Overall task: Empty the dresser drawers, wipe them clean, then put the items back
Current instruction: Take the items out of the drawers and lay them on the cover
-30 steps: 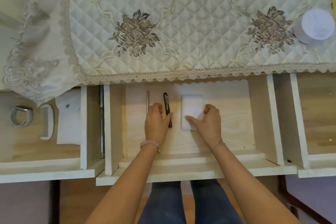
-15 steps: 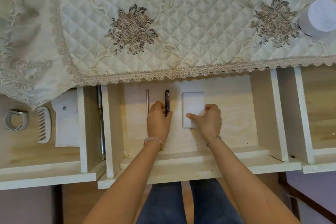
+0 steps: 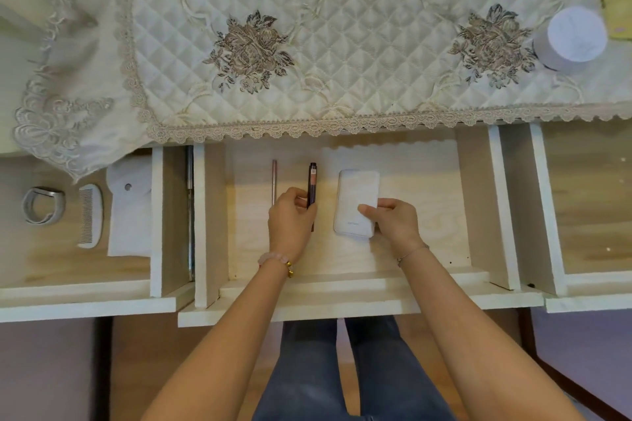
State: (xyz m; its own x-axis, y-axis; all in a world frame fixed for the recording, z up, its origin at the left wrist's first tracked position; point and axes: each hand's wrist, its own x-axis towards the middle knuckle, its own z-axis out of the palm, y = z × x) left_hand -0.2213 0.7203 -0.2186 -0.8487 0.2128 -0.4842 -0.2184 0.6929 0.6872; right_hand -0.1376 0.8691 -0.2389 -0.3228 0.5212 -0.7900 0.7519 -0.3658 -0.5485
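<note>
Pinching the dark pen, seemingly, the left hand lies beside the right hand gripping the white device.

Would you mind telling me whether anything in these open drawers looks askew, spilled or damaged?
Nothing stands out. In the middle drawer the thin metal stick, dark pen and white power bank lie side by side, roughly parallel; the left hand grips the pen, the right hand pinches the power bank. No spill or damage shows.

You have a drawer of pale wood, matt, grain visible; power bank, smooth white plastic, faint sheen; pen, dark and glossy; thin rod, dull metal; cover, quilted cloth, satiny, lace-edged.
</note>
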